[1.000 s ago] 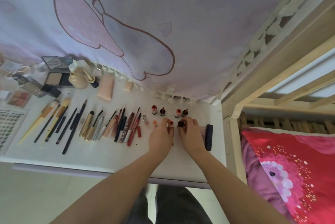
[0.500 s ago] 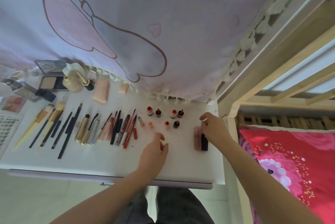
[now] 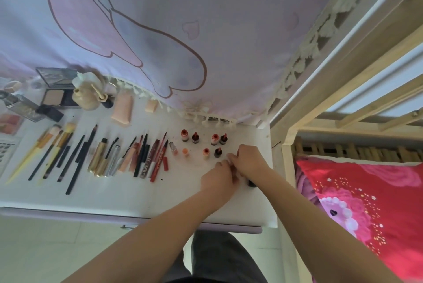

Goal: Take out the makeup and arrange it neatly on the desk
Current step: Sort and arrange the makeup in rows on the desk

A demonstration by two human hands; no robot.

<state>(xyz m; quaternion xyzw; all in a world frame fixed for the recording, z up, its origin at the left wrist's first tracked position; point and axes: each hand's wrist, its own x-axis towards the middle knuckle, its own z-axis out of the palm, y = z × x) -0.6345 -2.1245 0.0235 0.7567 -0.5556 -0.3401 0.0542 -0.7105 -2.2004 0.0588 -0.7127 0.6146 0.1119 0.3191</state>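
Half second ago our hands apart; now left hand and right hand meet near surface right edge, fingers curled together over small item (identity, grip unclear). Dark tube beside right wrist. Standing lip bottles already rowed; arranging nearly done.

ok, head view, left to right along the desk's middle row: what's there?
Makeup brushes → gold mascara tubes → red lip pencils → small upright bottles → left hand → right hand → dark tube.
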